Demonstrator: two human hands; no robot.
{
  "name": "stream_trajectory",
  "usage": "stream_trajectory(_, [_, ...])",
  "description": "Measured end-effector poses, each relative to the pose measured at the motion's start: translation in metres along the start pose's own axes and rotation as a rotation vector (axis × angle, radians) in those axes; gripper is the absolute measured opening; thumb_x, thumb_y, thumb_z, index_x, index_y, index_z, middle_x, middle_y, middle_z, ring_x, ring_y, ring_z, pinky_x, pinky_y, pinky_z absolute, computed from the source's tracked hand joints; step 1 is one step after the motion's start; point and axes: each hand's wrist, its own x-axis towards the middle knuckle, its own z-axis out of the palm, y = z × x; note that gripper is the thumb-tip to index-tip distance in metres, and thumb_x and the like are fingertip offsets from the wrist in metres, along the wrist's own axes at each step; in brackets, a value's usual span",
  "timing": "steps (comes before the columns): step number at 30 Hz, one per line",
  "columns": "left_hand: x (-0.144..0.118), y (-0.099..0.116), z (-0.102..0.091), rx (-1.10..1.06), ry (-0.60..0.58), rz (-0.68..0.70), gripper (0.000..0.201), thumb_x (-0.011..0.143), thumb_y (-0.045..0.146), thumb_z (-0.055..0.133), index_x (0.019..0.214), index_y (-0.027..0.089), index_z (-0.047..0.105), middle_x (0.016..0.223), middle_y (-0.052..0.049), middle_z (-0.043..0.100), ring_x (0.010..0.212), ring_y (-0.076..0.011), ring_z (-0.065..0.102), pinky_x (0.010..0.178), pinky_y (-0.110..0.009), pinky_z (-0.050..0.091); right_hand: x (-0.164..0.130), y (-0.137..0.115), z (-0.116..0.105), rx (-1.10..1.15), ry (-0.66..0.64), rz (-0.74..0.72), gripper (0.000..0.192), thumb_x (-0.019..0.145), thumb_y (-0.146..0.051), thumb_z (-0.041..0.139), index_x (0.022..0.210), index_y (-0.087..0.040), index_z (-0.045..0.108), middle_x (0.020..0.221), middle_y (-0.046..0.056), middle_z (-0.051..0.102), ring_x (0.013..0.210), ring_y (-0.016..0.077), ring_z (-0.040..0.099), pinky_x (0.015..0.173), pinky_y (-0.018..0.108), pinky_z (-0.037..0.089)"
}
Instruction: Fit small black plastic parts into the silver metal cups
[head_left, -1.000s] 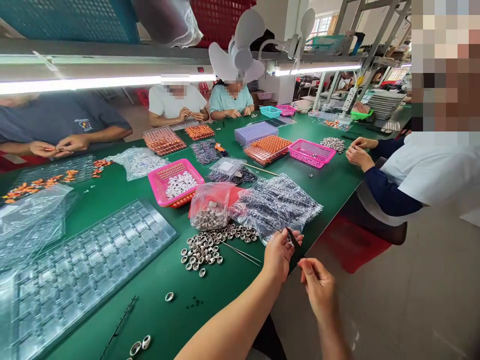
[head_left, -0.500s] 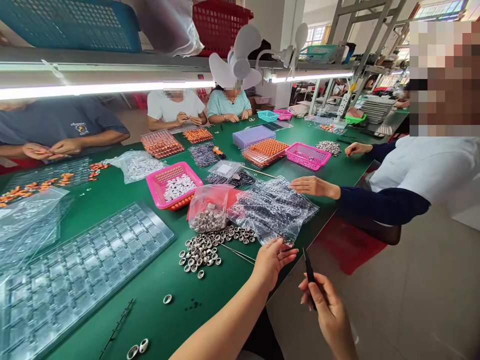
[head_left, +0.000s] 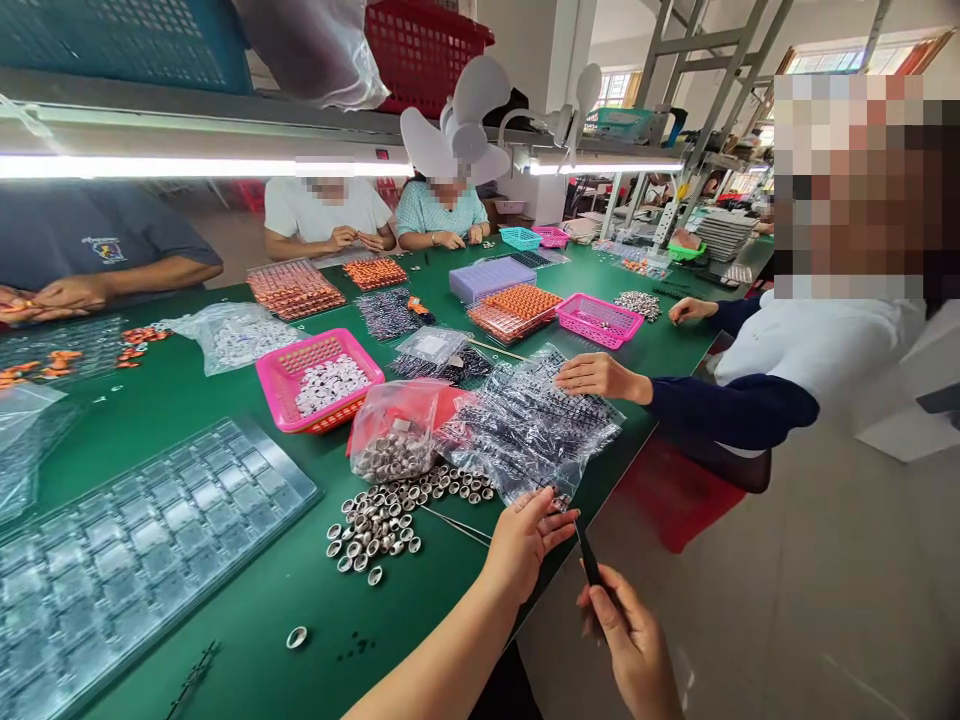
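Note:
My left hand (head_left: 525, 540) is over the table edge, at the near end of a clear plastic bag (head_left: 540, 420) of black parts. Its thumb and index finger come together while the other fingers stretch out; what they pinch is too small to make out. My right hand (head_left: 630, 630) grips black tweezers (head_left: 589, 562), their tip close to my left fingertips. Silver ring-like metal pieces (head_left: 375, 525) lie in a heap left of my left hand, beside a bag of the same pieces (head_left: 396, 450). One loose metal piece (head_left: 297, 637) lies nearer me.
A clear compartment tray (head_left: 172, 540) covers the left side of the green table (head_left: 262, 580). A pink basket (head_left: 270, 385) holds white pieces. Thin metal rods (head_left: 457, 525) lie by the heap. At right, a co-worker's hand (head_left: 600, 375) rests on the bag. Other people sit opposite.
The tweezers have come closer to my left fingertips, now about touching them. The view has turned slightly, shifting the table things to the left. The co-worker's hand stays on the bag.

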Motion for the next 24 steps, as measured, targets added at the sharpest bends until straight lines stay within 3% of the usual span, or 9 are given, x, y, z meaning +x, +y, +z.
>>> stream_trajectory(8, [-0.002,0.003,0.003,-0.008,0.02,-0.017,0.016,0.084,0.018,0.065,0.096,0.01,0.058,0.088,-0.012,0.067,0.078,-0.0212,0.071,0.068,-0.027,0.056,0.0,-0.001,0.002,0.082,0.016,-0.023,0.032,0.091,-0.046,0.057,0.11,-0.022,0.066,0.079,0.003,0.065,0.062,0.0134,0.06,0.058,0.021,0.051])
stream_trajectory(13, [-0.009,0.009,0.005,-0.066,-0.015,0.021,0.031,0.082,0.016,0.064,0.111,0.015,0.053,0.082,-0.007,0.068,0.072,-0.0167,0.069,0.071,-0.028,0.055,0.0,0.0,0.0,0.078,0.034,0.019,0.036,0.091,-0.048,0.057,0.112,-0.02,0.066,0.081,0.005,0.066,0.068,0.0156,0.062,0.063,0.023,0.053])
stream_trajectory(19, [-0.021,0.053,0.02,-0.105,-0.147,0.178,0.019,0.074,0.019,0.073,0.09,0.017,0.062,0.084,-0.001,0.067,0.08,-0.0147,0.066,0.078,-0.028,0.055,-0.002,-0.005,0.003,0.142,0.052,0.079,0.04,0.088,-0.052,0.059,0.11,-0.019,0.065,0.081,0.006,0.068,0.068,0.0177,0.063,0.065,0.027,0.054])
stream_trajectory(24, [-0.028,0.098,0.043,-0.156,-0.228,0.278,0.013,0.067,0.012,0.072,0.068,0.017,0.061,0.076,0.002,0.066,0.103,-0.0243,0.066,0.102,-0.041,0.046,-0.002,-0.013,0.004,0.2,0.025,0.019,0.037,0.091,-0.049,0.057,0.111,-0.02,0.065,0.082,0.005,0.064,0.064,0.0156,0.058,0.06,0.026,0.051])
